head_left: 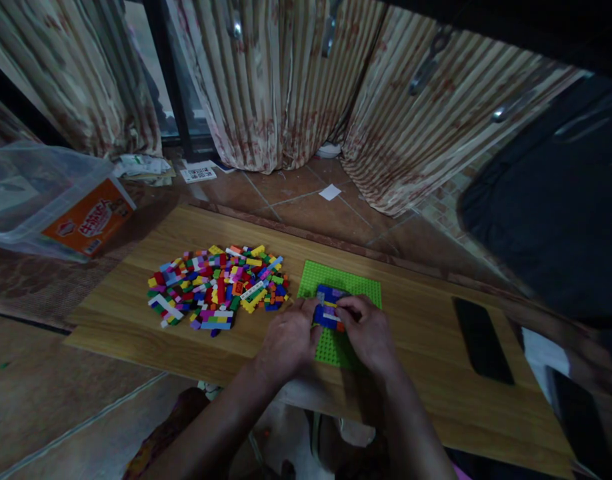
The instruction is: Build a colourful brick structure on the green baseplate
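A green baseplate [353,283] lies on the wooden board [426,373], with a small cluster of blue, purple, yellow and orange bricks [327,303] built on it. My left hand [289,340] rests at the plate's left edge, fingers curled against the side of the brick cluster. My right hand [369,330] lies over the plate's lower right part, its fingertips pinched on the cluster. Whether either hand holds a loose brick is hidden. A pile of loose coloured bricks [219,287] sits to the left of the plate.
A black phone [482,340] lies on the board at the right. A clear plastic bin [41,200] with an orange box stands at far left. Curtains [266,80] hang behind, over a tiled floor. A dark cloth shape [551,207] fills the right.
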Tool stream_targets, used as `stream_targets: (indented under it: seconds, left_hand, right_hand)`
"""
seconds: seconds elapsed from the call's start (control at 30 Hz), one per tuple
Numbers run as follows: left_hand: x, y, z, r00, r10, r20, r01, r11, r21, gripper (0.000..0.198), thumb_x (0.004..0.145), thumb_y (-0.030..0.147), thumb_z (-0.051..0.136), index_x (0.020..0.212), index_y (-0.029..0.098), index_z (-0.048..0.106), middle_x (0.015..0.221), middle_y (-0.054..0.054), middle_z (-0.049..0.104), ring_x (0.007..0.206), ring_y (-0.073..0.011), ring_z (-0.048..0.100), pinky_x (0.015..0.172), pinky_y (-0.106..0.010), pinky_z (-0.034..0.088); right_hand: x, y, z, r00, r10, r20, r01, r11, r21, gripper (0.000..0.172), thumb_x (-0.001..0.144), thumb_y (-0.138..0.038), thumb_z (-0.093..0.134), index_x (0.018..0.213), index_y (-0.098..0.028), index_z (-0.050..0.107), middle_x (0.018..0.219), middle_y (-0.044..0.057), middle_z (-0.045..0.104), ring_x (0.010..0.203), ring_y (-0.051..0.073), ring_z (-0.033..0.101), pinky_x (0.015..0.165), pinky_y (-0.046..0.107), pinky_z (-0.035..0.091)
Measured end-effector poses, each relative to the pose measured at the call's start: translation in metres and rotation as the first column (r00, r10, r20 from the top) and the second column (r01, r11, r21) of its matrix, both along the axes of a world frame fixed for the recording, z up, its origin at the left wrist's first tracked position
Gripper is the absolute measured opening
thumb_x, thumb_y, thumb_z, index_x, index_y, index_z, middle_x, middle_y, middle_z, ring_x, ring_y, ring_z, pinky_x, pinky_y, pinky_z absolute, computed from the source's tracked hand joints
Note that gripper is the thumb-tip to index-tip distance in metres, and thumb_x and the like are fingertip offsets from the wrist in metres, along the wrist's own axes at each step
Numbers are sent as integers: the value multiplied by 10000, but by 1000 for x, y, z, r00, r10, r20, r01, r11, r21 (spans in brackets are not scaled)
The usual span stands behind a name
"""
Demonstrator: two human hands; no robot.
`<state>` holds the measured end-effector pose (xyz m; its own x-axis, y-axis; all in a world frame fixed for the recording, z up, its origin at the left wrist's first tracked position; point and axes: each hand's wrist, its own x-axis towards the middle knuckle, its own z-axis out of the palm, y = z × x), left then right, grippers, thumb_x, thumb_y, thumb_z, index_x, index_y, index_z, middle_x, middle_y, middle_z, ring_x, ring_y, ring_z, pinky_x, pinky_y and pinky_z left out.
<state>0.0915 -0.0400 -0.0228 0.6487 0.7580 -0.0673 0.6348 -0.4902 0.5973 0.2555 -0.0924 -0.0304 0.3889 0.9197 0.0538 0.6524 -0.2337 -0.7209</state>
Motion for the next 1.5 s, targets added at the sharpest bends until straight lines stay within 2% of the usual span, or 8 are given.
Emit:
stream_targets:
  seconds: [0.2,0.73,0.9,1.13,1.37,1.5]
  left_hand:
    - [0,0,1,1000,-7,-1,7,1000,-9,403,869,220,513,1266,152,506,1147,-123,622,1011,-240,625,894,-355,499]
    - [3,-1,3,997,-9,-73,11,999,33,379,884,237,499,1254,156,510,1149,-104,626,1031,-228,622,910,-338,498]
    - [5,-1,3,996,-3,-84,5,1000,23,370,902,257,471,1253,150,518,1152,-112,626,1013,-238,631,894,-352,506]
    - [6,-1,5,995,-7,-99,13,998,60,359,901,247,476,1244,155,527,1137,-108,629,998,-237,632,865,-341,510]
    - [4,-3,5,997,-17,-76,22,997,71,349,896,245,498,1233,156,526,1125,-105,630,972,-230,645,856,-347,518]
    - [1,-6,6,997,-27,-70,33,996,89,407,886,250,524,1279,150,492,1160,-108,625,979,-223,644,888,-347,507]
  right_hand:
    - [0,4,-6,996,-64,-67,62,998,-22,107,780,-272,594,762,-192,662,805,25,624,679,162,599,671,309,475]
    - [3,8,-7,991,-83,-107,78,996,-54,119,744,-302,624,731,-191,665,750,29,662,658,169,605,653,311,470]
    - [4,10,-9,997,-57,-55,54,996,-68,85,742,-262,616,709,-195,656,747,28,670,669,172,611,668,313,466]
    - [3,13,-9,996,-54,-74,50,997,-61,50,730,-186,615,706,-191,659,739,23,664,666,165,607,662,299,463]
    - [4,8,-10,997,-25,-79,26,1000,10,61,755,-195,613,732,-190,669,756,19,646,670,159,605,675,300,468]
    - [2,1,-10,1000,-19,-11,20,998,62,95,776,-207,591,757,-187,682,777,30,630,685,166,599,687,310,467]
